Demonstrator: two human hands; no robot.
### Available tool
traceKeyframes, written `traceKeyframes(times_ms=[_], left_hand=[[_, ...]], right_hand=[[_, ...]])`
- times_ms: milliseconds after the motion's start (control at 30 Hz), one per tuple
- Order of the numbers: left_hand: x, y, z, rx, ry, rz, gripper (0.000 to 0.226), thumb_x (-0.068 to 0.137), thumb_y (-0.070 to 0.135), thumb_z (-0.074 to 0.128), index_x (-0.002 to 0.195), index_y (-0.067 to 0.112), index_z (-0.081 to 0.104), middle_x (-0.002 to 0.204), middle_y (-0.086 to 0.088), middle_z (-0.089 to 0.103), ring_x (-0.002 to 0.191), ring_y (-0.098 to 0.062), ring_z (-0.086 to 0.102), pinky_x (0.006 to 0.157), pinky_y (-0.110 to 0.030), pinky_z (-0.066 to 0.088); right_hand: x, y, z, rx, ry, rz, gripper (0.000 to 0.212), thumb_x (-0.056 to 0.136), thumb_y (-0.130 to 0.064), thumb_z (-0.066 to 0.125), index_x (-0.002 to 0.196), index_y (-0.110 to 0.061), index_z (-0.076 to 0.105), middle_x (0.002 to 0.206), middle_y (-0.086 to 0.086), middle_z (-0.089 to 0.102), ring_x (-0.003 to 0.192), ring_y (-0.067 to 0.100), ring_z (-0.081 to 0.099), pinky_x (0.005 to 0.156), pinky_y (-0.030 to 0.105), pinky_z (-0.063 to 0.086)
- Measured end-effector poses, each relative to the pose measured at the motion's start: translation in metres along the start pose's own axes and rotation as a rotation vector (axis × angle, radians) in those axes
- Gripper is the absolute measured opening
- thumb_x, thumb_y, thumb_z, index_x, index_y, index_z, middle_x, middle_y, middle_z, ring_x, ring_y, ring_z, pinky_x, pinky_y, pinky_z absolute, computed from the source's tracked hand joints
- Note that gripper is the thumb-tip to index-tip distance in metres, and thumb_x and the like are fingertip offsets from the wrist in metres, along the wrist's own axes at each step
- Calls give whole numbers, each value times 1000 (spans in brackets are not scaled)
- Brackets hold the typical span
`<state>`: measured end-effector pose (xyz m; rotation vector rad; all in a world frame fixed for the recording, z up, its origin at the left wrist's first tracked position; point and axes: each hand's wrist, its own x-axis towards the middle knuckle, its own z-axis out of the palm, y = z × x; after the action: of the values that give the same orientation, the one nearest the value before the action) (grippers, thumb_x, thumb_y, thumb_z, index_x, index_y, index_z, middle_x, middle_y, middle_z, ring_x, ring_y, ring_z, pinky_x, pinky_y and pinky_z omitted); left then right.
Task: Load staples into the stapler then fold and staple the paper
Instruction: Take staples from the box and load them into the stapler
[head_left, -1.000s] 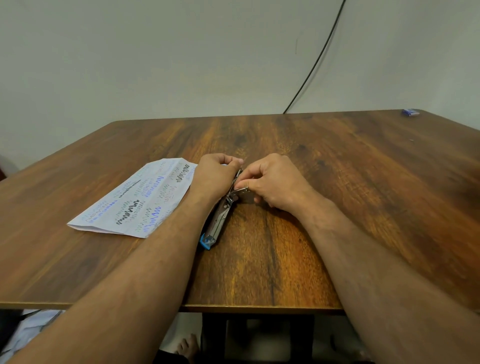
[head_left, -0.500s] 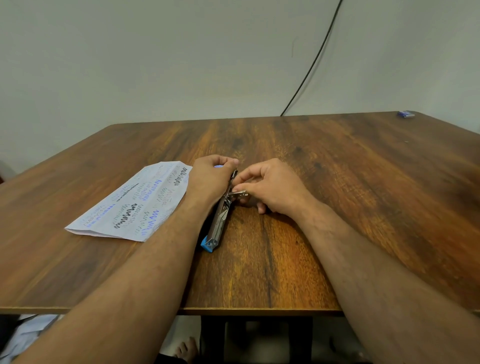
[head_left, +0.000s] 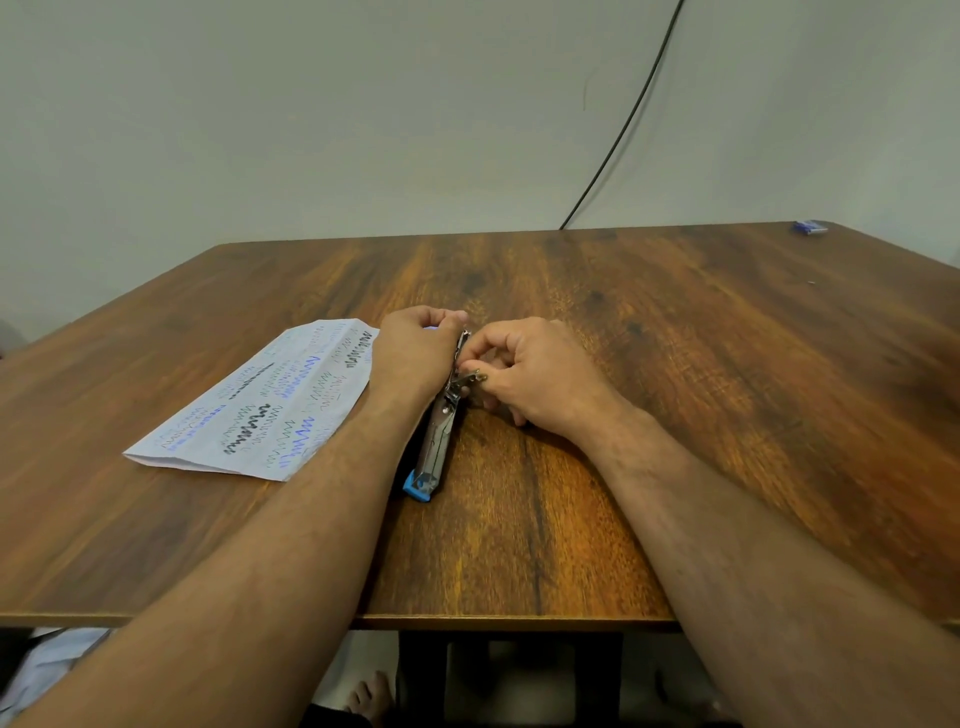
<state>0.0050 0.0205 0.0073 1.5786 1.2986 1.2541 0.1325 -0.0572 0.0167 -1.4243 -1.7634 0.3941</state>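
Stapler (head_left: 435, 441) lay opened out on the wooden table (head_left: 675, 389), roughly at centre, long axis running away from the near edge and leaning slightly right. Its blue plastic end (head_left: 417, 486) pointed toward the person; the bare metal channel faced up along its length. Left hand (head_left: 415, 353) was curled over the far portion of the stapler from the left side, fingers wrapped around it and closed on it, a sliver of blue showing under the knuckles. Right hand (head_left: 535, 379) sat just right of the stapler, thumb and forefinger pinched together on a small metal piece (head_left: 475, 375) that stuck out sideways from the stapler at about mid-length; whether this was a strip of staples or a part of the mechanism could not be told at this resolution. Remaining right fingers were curled and resting on the table. The two hands were nearly touching across the stapler. Folded paper (head_left: 260, 410), covered in black and blue squiggled lines, lay flat to the left of the left forearm, its near right corner hidden under that arm. A small blue object (head_left: 810, 227) sat at the far right corner of the table, well apart from everything else. A black cable (head_left: 623, 130) ran down the wall behind the table.
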Motion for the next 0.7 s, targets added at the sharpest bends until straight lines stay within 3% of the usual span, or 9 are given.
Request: traceKeyframes(times_ms=[133, 233, 300, 467, 567, 633, 700], left_hand=[[1, 0, -1, -16, 22, 24, 21, 89, 40, 67, 78, 22, 71, 72, -1, 71, 76, -25, 69, 85, -50, 59], [-1, -1, 0, -23, 1, 84, 17, 93, 37, 67, 80, 25, 70, 73, 2, 71, 77, -21, 69, 80, -43, 59], [-3, 0, 0, -55, -10, 129, 16, 95, 34, 66, 82, 25, 69, 70, 3, 69, 68, -15, 65, 70, -35, 54], [-9, 4, -1, -200, -43, 178, 12, 99, 21, 62, 92, 15, 69, 58, 11, 69, 53, 2, 63, 53, -16, 49], [-10, 6, -2, -251, -66, 208, 11, 99, 21, 62, 93, 15, 70, 69, 4, 70, 61, -8, 64, 59, -26, 54], [-12, 6, -2, -264, -118, 222, 11, 99, 20, 62, 95, 12, 69, 79, -11, 70, 69, -21, 64, 64, -34, 55], [-13, 6, -1, -292, -175, 213, 9, 99, 18, 63, 92, 14, 67, 82, -19, 68, 70, -29, 62, 63, -34, 54]], right_hand=[[-2, -1, -2, 27, 12, -31, 12, 94, -18, 69, 93, -24, 79, 55, -5, 70, 39, 6, 58, 43, 17, 46], [-2, 1, -4, -40, 27, -89, 7, 89, -22, 75, 91, -23, 82, 51, -22, 63, 46, -2, 62, 55, 10, 45], [-1, 2, -4, -106, 45, -121, 7, 87, -24, 76, 92, -25, 82, 61, -26, 65, 60, -8, 64, 68, 12, 47], [-4, 1, -4, -112, 87, -172, 10, 85, -23, 76, 91, -29, 81, 89, -15, 77, 89, 0, 70, 84, 23, 56], [-6, -1, -6, -94, 103, -196, 11, 84, -20, 78, 91, -28, 74, 81, -14, 72, 77, -1, 68, 74, 20, 56], [-8, -2, -7, -143, 83, -225, 16, 85, -20, 78, 94, -29, 69, 79, -16, 67, 73, -2, 65, 68, 16, 53], [-8, 0, -7, -195, 80, -278, 18, 83, -19, 79, 95, -30, 71, 80, -17, 63, 73, -4, 61, 68, 13, 48]])
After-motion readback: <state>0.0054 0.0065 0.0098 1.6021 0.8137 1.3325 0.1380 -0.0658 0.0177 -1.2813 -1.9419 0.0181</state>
